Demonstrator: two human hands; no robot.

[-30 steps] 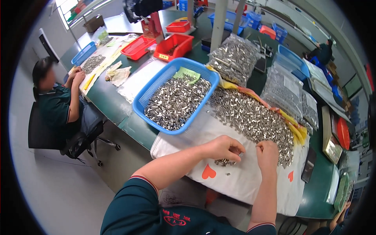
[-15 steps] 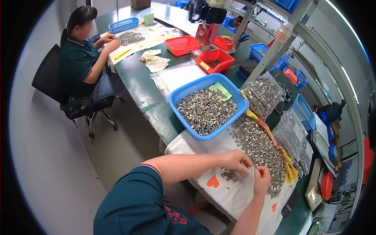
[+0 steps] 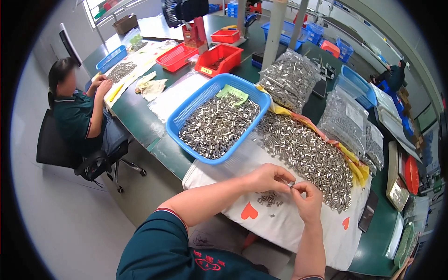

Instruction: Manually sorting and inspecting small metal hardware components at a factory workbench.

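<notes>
At the front of the white cloth (image 3: 326, 233), my left hand (image 3: 268, 178) and my right hand (image 3: 309, 199) meet fingertip to fingertip. Between them they pinch a small silvery metal sleeve (image 3: 291, 184), partly hidden by the fingers. Just below my left hand lies a small group of similar metal sleeves (image 3: 269, 199) beside a printed red heart. A large heap of these sleeves (image 3: 305, 156) spreads beyond both hands. Behind my left hand stands a blue perforated basket (image 3: 173, 128) filled with more sleeves and a green paper slip.
Bags of metal parts (image 3: 290, 77) lie beyond a yellow-edged cloth. A dark phone (image 3: 368, 211) rests at the right. Red bins (image 3: 219, 59) and a white rag (image 3: 151, 87) sit farther back. Another person (image 3: 77, 114) sits at the left, handling a second pile.
The view has shifted, so the basket and heap appear farther left. My hands stay close together, and a shiny metal sleeve now shows between the fingertips.
</notes>
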